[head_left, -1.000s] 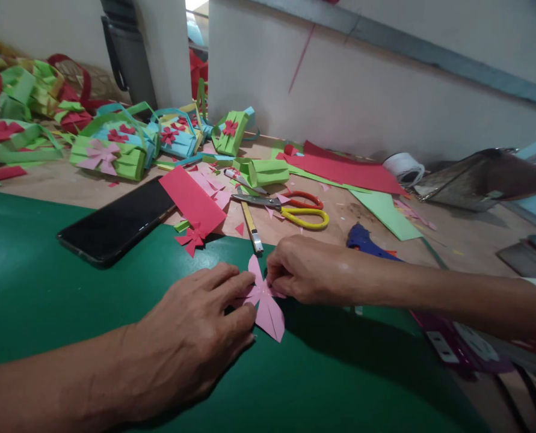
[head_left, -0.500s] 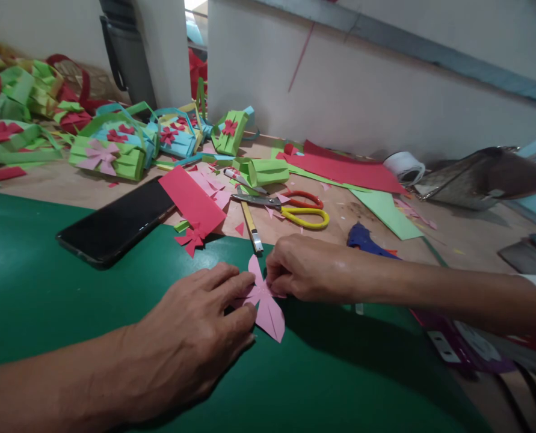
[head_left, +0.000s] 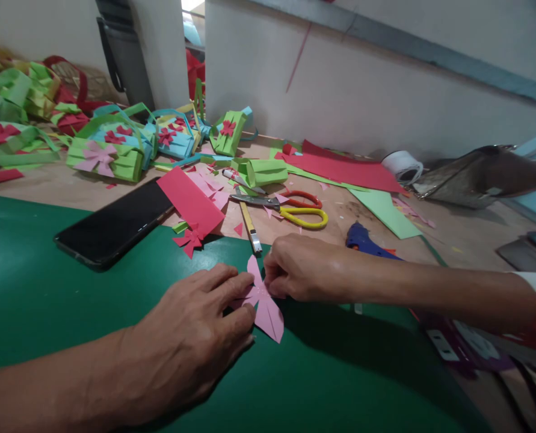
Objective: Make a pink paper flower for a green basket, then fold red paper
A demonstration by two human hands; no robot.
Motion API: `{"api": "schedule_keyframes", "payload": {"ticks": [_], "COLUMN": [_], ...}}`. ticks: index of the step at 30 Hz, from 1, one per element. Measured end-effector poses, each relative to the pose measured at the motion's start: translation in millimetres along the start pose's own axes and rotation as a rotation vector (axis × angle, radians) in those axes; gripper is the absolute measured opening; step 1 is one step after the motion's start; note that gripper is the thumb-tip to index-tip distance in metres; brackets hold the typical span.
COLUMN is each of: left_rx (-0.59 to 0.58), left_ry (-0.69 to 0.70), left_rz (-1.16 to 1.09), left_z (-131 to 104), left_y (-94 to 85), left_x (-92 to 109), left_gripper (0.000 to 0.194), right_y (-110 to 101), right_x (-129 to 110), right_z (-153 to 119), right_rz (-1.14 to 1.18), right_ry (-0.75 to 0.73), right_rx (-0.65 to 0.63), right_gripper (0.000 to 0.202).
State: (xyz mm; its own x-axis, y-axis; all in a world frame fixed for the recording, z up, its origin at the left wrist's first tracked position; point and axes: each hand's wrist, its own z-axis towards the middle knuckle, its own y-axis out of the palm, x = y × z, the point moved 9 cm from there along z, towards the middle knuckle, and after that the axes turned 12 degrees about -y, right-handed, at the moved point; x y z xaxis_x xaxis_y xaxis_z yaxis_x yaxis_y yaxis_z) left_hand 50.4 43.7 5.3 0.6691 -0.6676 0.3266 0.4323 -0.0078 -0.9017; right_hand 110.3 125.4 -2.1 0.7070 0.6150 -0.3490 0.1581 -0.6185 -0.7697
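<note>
Clock directions are taken around the pink paper flower (head_left: 266, 314), with twelve pointing away from the person. It lies on the green mat (head_left: 331, 379), between the two hands.

The black phone (head_left: 114, 225) lies at ten o'clock, partly on the mat, and beyond it stands a green paper bag (head_left: 126, 162) bearing a pale pink flower. The left hand (head_left: 200, 325), at eight o'clock, holds the flower's left side, its fingers and thumb bent over the petals with a narrow gap between their tips. The small red flower (head_left: 190, 239) sits between ten and eleven, touching the red card (head_left: 194, 201) at eleven. The yellow cutter (head_left: 248, 222) is at twelve; the scissors (head_left: 268, 202), with one red and one yellow handle, are between twelve and one, blades toward nine.

The right hand (head_left: 290, 270), between one and two, pinches the flower's right side; its own fingers partly hide the grip. The blue glue gun (head_left: 364, 240) rests at two o'clock, just beyond the right forearm. Farther off, the white roll (head_left: 402, 167) stands between one and two, near the brown handbag (head_left: 468, 180) at two.
</note>
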Motion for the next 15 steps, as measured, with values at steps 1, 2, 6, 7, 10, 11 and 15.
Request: {"api": "schedule_keyframes", "payload": {"ticks": [1, 2, 6, 7, 10, 11, 15], "left_rx": [-0.002, -0.005, -0.005, -0.003, -0.006, -0.010, -0.011], "left_ry": [-0.003, -0.007, -0.007, -0.005, -0.009, -0.008, -0.002], "left_rz": [-0.001, -0.004, -0.012, -0.011, -0.009, -0.010, -0.016], "left_z": [0.4, 0.8, 1.2, 1.1, 1.0, 1.0, 0.3], "left_y": [0.2, 0.4, 0.0, -0.4, -0.7, -0.5, 0.2], "left_x": [-0.3, -0.7, 0.3, 0.8, 1.2, 1.3, 1.1], "left_gripper": [0.018, 0.018, 0.019, 0.019, 0.019, 0.019, 0.019], "right_y": [-0.4, -0.9, -2.9, -4.0, -6.2, -6.5, -9.2], "right_x": [0.8, 1.5, 1.3, 0.9, -0.6, -1.4, -6.1], "right_z": [0.5, 1.0, 1.9, 1.6, 0.5, 0.4, 1.0], "right_rz": [-0.005, -0.007, -0.020, -0.035, -0.092, -0.108, -0.175], "right_ry": [0.002, 0.002, -0.017, -0.018, -0.015, -0.018, -0.043], "right_rx": [0.005, 0.009, 0.024, 0.032, 0.045, 0.045, 0.059], "right_gripper": [0.014, 0.014, 0.013, 0.014, 0.015, 0.015, 0.016]}}
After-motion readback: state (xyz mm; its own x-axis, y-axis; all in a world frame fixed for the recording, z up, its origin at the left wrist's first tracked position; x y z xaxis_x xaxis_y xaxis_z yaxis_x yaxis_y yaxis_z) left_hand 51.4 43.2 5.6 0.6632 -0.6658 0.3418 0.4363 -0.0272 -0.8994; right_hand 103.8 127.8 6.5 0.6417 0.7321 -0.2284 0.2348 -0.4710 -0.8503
